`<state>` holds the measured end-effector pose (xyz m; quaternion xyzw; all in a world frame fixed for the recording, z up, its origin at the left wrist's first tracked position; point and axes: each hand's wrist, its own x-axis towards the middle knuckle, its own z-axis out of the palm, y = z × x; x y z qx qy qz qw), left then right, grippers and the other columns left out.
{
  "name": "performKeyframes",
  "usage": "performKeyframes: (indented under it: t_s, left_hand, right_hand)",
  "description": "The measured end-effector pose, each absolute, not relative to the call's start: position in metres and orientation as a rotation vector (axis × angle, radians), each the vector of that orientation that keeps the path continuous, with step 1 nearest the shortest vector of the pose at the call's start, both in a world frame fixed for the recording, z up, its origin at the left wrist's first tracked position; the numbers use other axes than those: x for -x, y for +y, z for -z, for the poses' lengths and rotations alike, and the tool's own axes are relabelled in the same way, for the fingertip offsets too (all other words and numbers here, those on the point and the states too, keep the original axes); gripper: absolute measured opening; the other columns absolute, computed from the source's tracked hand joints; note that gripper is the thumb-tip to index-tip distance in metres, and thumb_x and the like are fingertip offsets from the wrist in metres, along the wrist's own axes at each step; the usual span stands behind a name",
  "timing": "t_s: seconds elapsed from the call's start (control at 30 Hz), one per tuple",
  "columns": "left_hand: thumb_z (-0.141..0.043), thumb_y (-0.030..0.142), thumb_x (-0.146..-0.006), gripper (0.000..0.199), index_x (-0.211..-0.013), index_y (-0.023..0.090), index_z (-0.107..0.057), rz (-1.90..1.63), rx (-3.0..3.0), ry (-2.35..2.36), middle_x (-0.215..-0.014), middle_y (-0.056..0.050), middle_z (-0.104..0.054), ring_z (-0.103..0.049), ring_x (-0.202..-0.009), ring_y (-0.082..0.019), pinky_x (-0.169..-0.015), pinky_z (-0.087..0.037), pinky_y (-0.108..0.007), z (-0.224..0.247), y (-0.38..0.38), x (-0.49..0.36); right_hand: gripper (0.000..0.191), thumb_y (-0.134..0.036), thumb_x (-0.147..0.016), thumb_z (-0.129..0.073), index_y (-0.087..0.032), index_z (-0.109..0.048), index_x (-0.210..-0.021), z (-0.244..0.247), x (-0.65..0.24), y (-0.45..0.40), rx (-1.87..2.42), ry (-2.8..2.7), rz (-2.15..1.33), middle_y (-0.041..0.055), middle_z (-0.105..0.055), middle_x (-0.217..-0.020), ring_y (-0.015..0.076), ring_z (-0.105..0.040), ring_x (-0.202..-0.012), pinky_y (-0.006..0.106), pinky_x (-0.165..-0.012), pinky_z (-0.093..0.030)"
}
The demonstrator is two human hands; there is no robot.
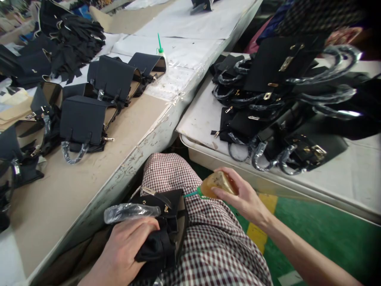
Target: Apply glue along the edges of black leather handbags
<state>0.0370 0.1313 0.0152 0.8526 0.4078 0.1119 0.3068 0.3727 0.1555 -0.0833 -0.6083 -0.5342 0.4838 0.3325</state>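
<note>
A black handbag [171,198] with a plastic-wrapped handle [131,212] rests on the lap, over checked cloth. My left hand [127,242] is closed on the bag's body, just below the handle. In my right hand [238,194] is a glue bottle [218,184] with amber contents and a green nozzle, held on its side. The thin nozzle tip points left and reaches the right edge of the bag; whether it touches cannot be made out.
Several black bags [83,119] stand on the left table [119,147], with another green-tipped bottle [161,53] behind them. More black bags with wrapped handles [262,155] are piled on the right table [199,119]. The table edges flank the knees.
</note>
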Motion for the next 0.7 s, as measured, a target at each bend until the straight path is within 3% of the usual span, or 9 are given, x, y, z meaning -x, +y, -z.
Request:
performKeyframes:
  t_s: [0.2, 0.37, 0.7]
  left_hand:
    - [-0.049, 0.029, -0.101, 0.011, -0.103, 0.023, -0.058, -0.327, -2.270, 1.082, -0.096, 0.000, -0.073, -0.071, -0.087, -0.015, -0.079, -0.051, -0.021, -0.016, 0.127, -0.041]
    - [-0.054, 0.028, -0.100, 0.009, -0.108, 0.025, -0.057, -0.290, -2.279, 1.119, -0.101, 0.001, -0.073, -0.071, -0.094, -0.014, -0.085, -0.050, -0.020, -0.015, 0.126, -0.035]
    - [-0.061, 0.026, -0.095, 0.015, -0.110, 0.025, -0.057, -0.281, -2.333, 1.128, -0.104, -0.001, -0.073, -0.072, -0.097, -0.016, -0.088, -0.052, -0.020, -0.013, 0.126, -0.029]
  right_hand:
    - [0.044, -0.044, -0.082, -0.073, -0.026, -0.053, -0.117, 0.083, -0.355, 0.173, 1.608, -1.648, -1.115, 0.0032, -0.067, -0.105, 0.0248, -0.065, -0.090, 0.039, -0.083, -0.051]
    - [0.041, -0.040, -0.083, -0.071, -0.024, -0.053, -0.116, 0.080, -0.359, 0.175, 1.578, -1.644, -1.284, 0.0021, -0.068, -0.098, 0.0234, -0.064, -0.084, 0.037, -0.078, -0.050]
    - [0.042, -0.047, -0.084, -0.071, -0.026, -0.054, -0.117, 0.085, -0.366, 0.162, 1.481, -1.347, -1.495, 0.0000, -0.067, -0.096, 0.0227, -0.063, -0.084, 0.034, -0.074, -0.052]
